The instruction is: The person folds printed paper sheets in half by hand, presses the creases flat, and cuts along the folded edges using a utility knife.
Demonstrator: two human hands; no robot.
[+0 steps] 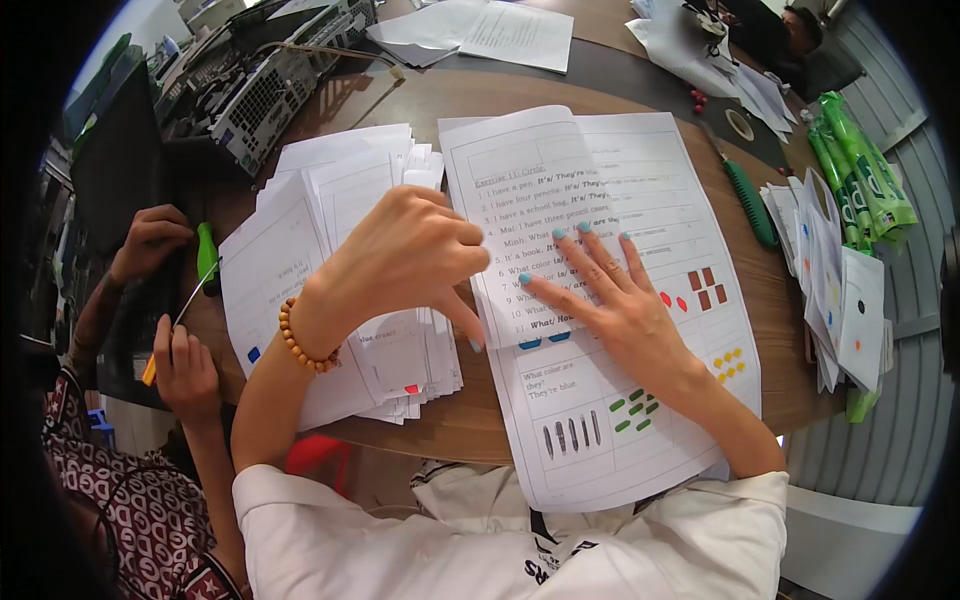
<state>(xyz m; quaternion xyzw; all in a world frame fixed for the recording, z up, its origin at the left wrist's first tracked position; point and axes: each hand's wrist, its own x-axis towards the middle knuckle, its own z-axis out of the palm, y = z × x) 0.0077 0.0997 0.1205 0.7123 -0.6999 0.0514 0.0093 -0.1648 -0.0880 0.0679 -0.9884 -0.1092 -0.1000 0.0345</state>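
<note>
A small printed exercise sheet lies over a larger worksheet with coloured shapes and pencil drawings. My right hand, nails painted light blue, rests flat on the sheets with its fingers spread. Above the left edge of the exercise sheet is my left hand, its fingers curled in and its thumb pointing down by the paper's edge. The inner side of those fingers is turned away, and nothing shows in them. Left of it spreads a thick stack of loose papers, partly behind my forearm with a beaded bracelet.
At the left, a co-worker's hand holds a screwdriver near a green-handled tool. An opened computer case stands behind. Rightward are a green-handled soldering iron, a tape roll, green packets and more papers.
</note>
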